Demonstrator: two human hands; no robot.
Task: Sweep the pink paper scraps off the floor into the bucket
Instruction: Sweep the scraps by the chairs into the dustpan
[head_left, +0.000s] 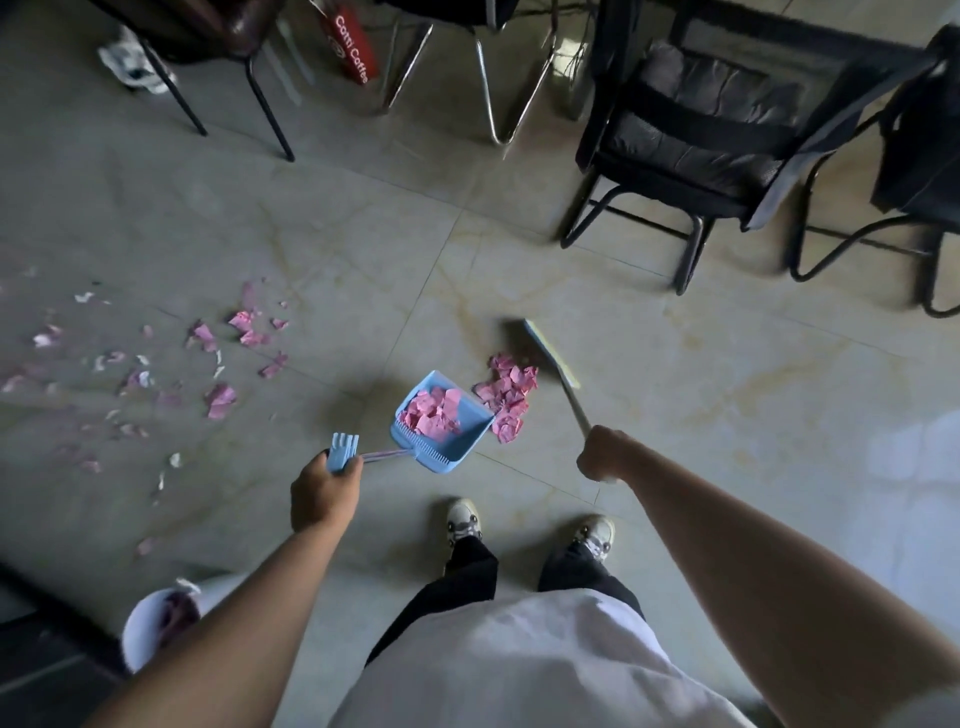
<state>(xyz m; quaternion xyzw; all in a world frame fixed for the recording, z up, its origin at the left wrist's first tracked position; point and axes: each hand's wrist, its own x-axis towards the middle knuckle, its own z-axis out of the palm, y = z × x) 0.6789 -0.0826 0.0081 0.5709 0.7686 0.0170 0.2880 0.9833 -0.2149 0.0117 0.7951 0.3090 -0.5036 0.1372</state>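
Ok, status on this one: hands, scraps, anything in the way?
Left hand grips dustpan, part-loaded. Right hand grips broom, pile at pan mouth. Loose scraps remain left. Bucket behind left arm. Nothing blocking.

We have a single view, worn on the head, looking forward and steeply down at the tiled floor (363, 249) from standing height. Our own torso, legs and shoes (464, 521) fill the near edge, and both forearms reach in from the near corners toward the middle. The wide lens bends the scene outward, so the chairs (696, 135) at the far edge lean away. With no second view, nothing is shared.
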